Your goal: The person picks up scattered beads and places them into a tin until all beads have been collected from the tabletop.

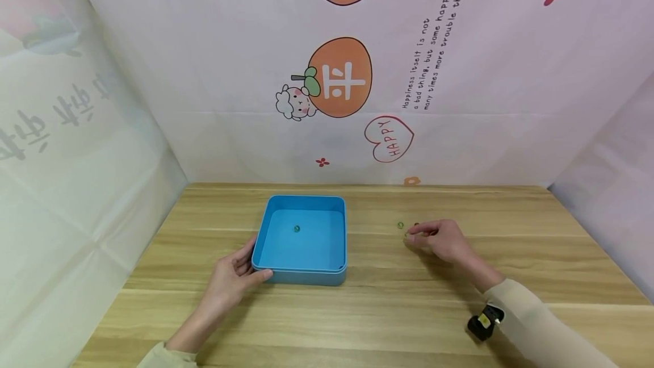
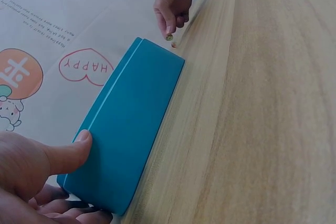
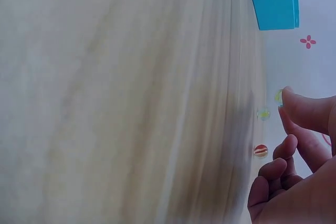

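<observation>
A shallow blue box sits on the wooden table, its top uncovered. One green marble lies inside it. My left hand grips the box's near left corner, thumb on the front wall and fingers round the left side. To the right of the box, my right hand pinches a clear yellow-green marble between thumb and forefinger, just above the table. Close by on the tabletop are another clear green marble and a red-and-white striped marble, the latter partly hidden by the fingers in the head view.
The wooden table ends at a white printed cloth that hangs behind it, with more cloth on both sides. A small dark speck shows at the box's near right inner corner. A black device is strapped at the right wrist.
</observation>
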The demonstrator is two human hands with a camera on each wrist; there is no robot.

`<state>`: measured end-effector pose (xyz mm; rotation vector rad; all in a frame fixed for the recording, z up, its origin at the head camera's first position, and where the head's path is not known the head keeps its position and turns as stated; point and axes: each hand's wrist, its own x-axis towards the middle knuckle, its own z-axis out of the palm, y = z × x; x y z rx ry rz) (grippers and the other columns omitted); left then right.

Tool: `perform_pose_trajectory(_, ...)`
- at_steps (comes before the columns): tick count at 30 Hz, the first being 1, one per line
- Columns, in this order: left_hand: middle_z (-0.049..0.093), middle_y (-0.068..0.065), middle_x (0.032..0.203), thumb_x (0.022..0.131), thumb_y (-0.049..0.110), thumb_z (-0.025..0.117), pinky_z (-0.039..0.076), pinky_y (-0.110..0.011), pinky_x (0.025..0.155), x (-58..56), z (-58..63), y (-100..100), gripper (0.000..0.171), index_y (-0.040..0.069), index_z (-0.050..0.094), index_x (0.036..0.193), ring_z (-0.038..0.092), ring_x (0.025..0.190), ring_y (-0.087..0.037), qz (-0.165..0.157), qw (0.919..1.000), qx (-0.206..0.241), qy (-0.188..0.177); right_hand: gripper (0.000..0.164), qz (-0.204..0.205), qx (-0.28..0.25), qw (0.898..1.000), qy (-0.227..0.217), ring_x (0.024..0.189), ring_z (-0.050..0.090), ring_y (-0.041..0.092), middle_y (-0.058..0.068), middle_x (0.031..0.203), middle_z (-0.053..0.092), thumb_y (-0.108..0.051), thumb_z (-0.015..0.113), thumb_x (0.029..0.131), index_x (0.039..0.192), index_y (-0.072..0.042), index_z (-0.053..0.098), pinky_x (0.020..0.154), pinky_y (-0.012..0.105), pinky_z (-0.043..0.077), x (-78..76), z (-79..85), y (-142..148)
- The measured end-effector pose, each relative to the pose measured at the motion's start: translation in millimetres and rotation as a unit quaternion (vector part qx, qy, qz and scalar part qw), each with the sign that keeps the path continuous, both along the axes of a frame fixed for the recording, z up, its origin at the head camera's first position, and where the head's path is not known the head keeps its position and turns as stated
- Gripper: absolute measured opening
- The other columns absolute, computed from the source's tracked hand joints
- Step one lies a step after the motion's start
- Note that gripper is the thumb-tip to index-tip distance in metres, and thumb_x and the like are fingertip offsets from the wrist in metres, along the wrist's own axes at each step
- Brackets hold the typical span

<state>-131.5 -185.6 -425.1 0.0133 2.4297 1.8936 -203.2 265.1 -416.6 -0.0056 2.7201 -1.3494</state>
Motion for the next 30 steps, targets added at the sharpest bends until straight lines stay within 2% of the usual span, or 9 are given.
perform_pose_trajectory(4,0.038,-0.026,0.161,0.092,0.004,0.083,0.051,-0.038,0.104,-0.4,-0.5,0,0.084,0.0,0.037,0.162,0.046,0.142,-0.039,0.0,1.0,0.002,0.002,0.028,0.0,-0.005,1.0,0.0,0.092,0.053,0.025,0.02,0.126,0.069,-0.024,0.083,0.095,0.113,-0.003,0.082,0.064,0.029,0.042,0.5,0.3,-3)
perform_pose_trajectory(7,0.038,-0.026,0.161,0.092,0.003,0.083,0.052,-0.038,0.104,-0.7,-0.6,1,0.084,0.0,0.037,0.161,0.046,0.142,-0.039,0.001,1.0,0.002,0.001,0.027,-0.001,-0.003,1.0,0.001,0.093,0.053,0.024,0.015,0.117,0.071,-0.024,0.083,0.095,0.113,-0.004,0.082,0.067,0.029,0.044,1.1,2.1,-6)
perform_pose_trajectory(11,0.038,-0.026,0.161,0.091,0.002,0.083,0.052,-0.039,0.104,-1.0,-0.4,1,0.084,-0.001,0.037,0.161,0.046,0.142,-0.039,0.003,1.0,0.001,0.001,0.029,-0.002,-0.006,1.0,0.0,0.093,0.052,0.025,0.01,0.105,0.067,-0.025,0.082,0.096,0.115,-0.004,0.081,0.07,0.031,0.044,2.3,6.6,-10)
perform_pose_trajectory(14,0.038,-0.026,0.161,0.092,0.002,0.083,0.051,-0.039,0.104,-0.9,-0.2,1,0.084,-0.001,0.037,0.161,0.045,0.142,-0.039,0.002,1.0,0.001,0.001,0.029,-0.002,-0.014,1.0,0.002,0.087,0.049,0.024,0.009,0.099,0.064,-0.024,0.082,0.096,0.115,-0.002,0.081,0.065,0.03,0.042,2.8,10.1,-13)
perform_pose_trajectory(21,0.037,-0.025,0.162,0.092,0.002,0.082,0.051,-0.038,0.104,-0.5,0.0,1,0.083,0.0,0.037,0.162,0.044,0.143,-0.038,0.001,1.0,0.004,0.0,0.029,-0.005,-0.036,0.999,0.005,0.088,0.049,0.022,0.007,0.097,0.063,-0.024,0.083,0.095,0.114,-0.003,0.081,0.065,0.028,0.042,2.6,18.1,-21)
perform_pose_trajectory(30,0.038,-0.025,0.162,0.092,0.002,0.082,0.051,-0.039,0.104,0.3,0.9,2,0.083,0.0,0.037,0.162,0.045,0.143,-0.038,0.004,1.0,-0.001,-0.002,0.027,0.005,-0.054,0.998,0.02,0.081,0.047,0.02,0.006,0.086,0.056,-0.022,0.079,0.097,0.115,-0.001,0.08,0.061,0.028,0.04,2.7,28.0,-33)
